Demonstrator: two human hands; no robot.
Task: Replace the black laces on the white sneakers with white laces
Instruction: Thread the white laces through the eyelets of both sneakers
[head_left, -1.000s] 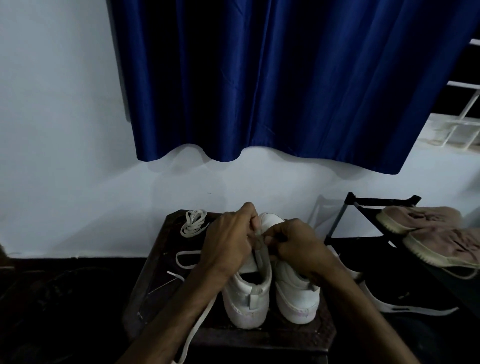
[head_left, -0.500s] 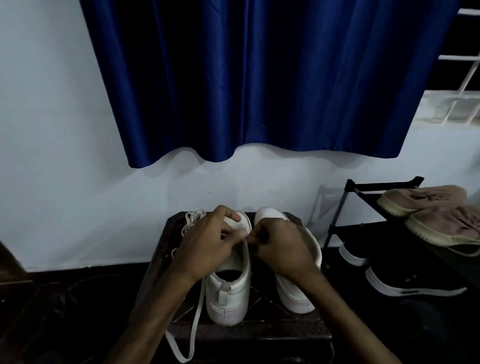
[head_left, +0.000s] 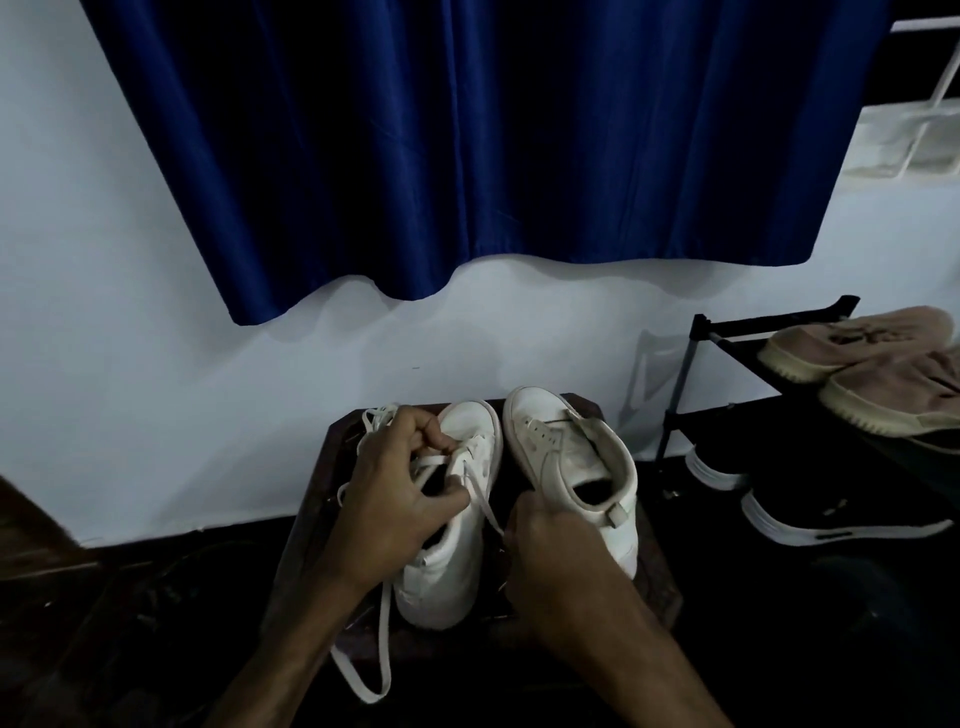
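Deep blue satin curtain (head_left: 467, 156) is hanging across the top of the view, and a black metal shoe rack (head_left: 727, 327) is standing off to the right, well apart from the action. Down in the middle, the dark wooden table (head_left: 657, 587) is carrying the left-side white leather-look sneaker (head_left: 447, 571) and the right-side white leather-look sneaker (head_left: 587, 457), toes pointing away, just beside each other. The right-side one is sitting with bare eyelets, and no black lace is showing anywhere. The left hand (head_left: 395, 499) is hovering right over the left-side sneaker's tongue, fingers curling in and pinching one run of the flat white lace (head_left: 385, 623). The right hand (head_left: 556, 551) is sitting nearer the camera between the two heels, curling closed around the other run, which is stretching from the eyelets straight into its grip. So the hands are working apart, each clamping on the same lace, while a long slack loop is dangling off the table's near edge below the left wrist. A bundled spare white lace (head_left: 376, 415) is waiting at the table's back corner. That flat lace is looking light, limp and floppy, so I'm judging the end near the tip to be the spot for pinching when feeding eyelets; the sneaker is looking light, and firm enough for steadying by the heel
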